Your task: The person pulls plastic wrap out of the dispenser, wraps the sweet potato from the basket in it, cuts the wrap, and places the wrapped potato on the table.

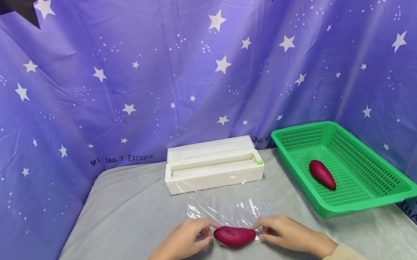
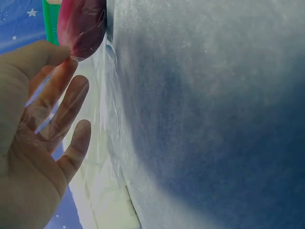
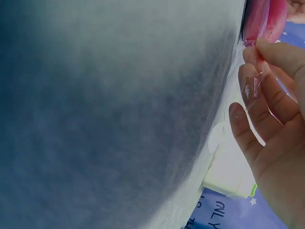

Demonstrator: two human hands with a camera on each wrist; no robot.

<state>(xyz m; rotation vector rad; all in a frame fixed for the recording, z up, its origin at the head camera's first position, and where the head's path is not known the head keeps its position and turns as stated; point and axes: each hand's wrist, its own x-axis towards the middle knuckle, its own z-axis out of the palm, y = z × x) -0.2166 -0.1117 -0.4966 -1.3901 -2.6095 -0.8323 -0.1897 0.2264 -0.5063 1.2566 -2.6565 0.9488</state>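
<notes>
A dark red sweet potato (image 1: 235, 236) lies on the grey cloth between my two hands, with clear cling film (image 1: 220, 207) under and around it. At its left end, the thumb and index finger of my left hand (image 1: 186, 242) pinch the film; the other fingers of that hand (image 2: 40, 124) are spread. My right hand (image 1: 288, 233) pinches film at the opposite end, thumb against index finger, and a bit of film clings to its fingers (image 3: 250, 86). From the potato the film stretches back toward a white cling film box (image 1: 216, 180) with its lid raised.
To the right stands a green plastic basket (image 1: 359, 206) holding a second sweet potato (image 1: 322, 174). A small light-green piece (image 1: 259, 162) sits at the box's right end. Purple star-printed curtains (image 1: 170, 63) enclose the table's back and sides.
</notes>
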